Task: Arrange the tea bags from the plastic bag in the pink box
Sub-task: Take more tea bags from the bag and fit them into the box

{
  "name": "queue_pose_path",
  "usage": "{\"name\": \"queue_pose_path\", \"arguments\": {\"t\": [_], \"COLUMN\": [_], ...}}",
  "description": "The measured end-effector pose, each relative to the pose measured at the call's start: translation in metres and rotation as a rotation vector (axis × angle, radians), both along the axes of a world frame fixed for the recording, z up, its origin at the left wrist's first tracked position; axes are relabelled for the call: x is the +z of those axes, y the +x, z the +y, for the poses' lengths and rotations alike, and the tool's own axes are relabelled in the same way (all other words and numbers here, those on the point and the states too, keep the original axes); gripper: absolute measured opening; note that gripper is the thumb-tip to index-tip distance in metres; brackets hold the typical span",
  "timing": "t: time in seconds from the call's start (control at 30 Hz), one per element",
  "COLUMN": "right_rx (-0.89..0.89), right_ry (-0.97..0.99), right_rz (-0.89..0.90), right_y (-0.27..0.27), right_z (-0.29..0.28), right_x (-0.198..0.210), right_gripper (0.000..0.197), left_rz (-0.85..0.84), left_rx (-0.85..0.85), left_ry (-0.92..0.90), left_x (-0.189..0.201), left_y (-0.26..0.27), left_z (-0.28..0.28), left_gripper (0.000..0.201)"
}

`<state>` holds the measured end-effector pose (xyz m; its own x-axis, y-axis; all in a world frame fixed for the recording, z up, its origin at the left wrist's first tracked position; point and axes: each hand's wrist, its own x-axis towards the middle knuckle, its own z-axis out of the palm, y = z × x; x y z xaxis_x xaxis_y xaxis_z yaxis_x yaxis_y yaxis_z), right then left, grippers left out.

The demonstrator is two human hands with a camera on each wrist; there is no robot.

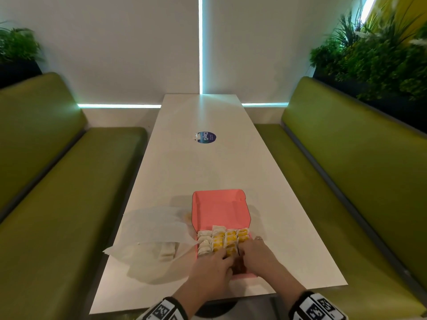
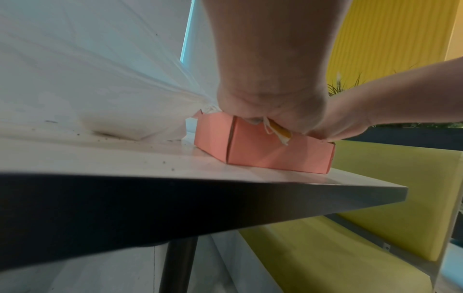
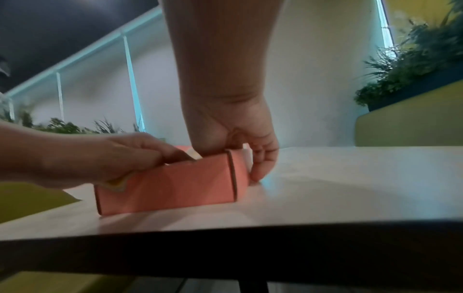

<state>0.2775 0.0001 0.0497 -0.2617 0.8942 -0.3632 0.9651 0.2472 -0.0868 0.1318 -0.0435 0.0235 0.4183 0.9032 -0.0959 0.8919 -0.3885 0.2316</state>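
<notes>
Both hands (image 1: 233, 262) in pink box (image 1: 220, 209) near table edge (image 1: 208, 303)

long white table (image 1: 184, 172): pink box (image 1: 220, 209), plastic bag (image 1: 154, 229) beside it, round sticker (image 1: 206, 137) farther off, print partly legible.

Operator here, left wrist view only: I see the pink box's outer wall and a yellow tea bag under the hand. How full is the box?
Observer: On the head view, tea bags stand in four rows across the pink box. A gap seems to show at the near end, between the left hand and the right hand.
Operator: Any left in the plastic bag?
Observer: Yes, a few white ones lie in the plastic bag, left of the box.
Operator: Is the right hand inside the box?
Observer: Partly. On the right wrist view one finger runs down outside the wall to the table.
</notes>
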Motion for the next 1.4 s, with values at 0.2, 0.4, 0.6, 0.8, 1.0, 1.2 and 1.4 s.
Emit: {"name": "queue_pose_path", "arguments": {"t": [0.2,0.4,0.6,0.8,1.0,1.2,1.4], "right_rx": [-0.001,0.056,0.03,-0.04,-0.095,-0.225,0.026], "right_ry": [-0.061,-0.019,0.095,-0.17,-0.109,0.285,0.111], "right_rz": [0.102,-0.101,0.075,0.716,0.908,0.921,0.737], "right_y": [0.006,0.0,0.001,-0.013,-0.028,-0.023,-0.017], "right_z": [0.007,0.002,-0.002,-0.007,-0.01,0.002,0.004], "right_x": [0.0,0.012,0.046,0.076,0.071,0.07,0.074], "right_gripper": [0.024,0.032,0.027,0.018,0.013,0.03,0.014], "left_rz": [0.014,0.004,-0.586,-1.535,-1.679,-1.43,-1.331], "left_rx": [0.017,0.045,0.296,0.512,0.477,0.519,0.43], "left_ry": [0.011,0.017,0.083,-0.209,-0.257,-0.172,-0.161], "left_x": [0.004,0.006,0.021,0.046,0.058,0.055,0.061], "left_y": [0.0,-0.001,-0.007,-0.016,-0.015,-0.023,-0.033], "left_z": [-0.002,-0.002,0.004,0.026,0.028,0.021,0.013], "left_gripper": [0.048,0.038,0.035,0.066,0.056,0.048,0.038]}}
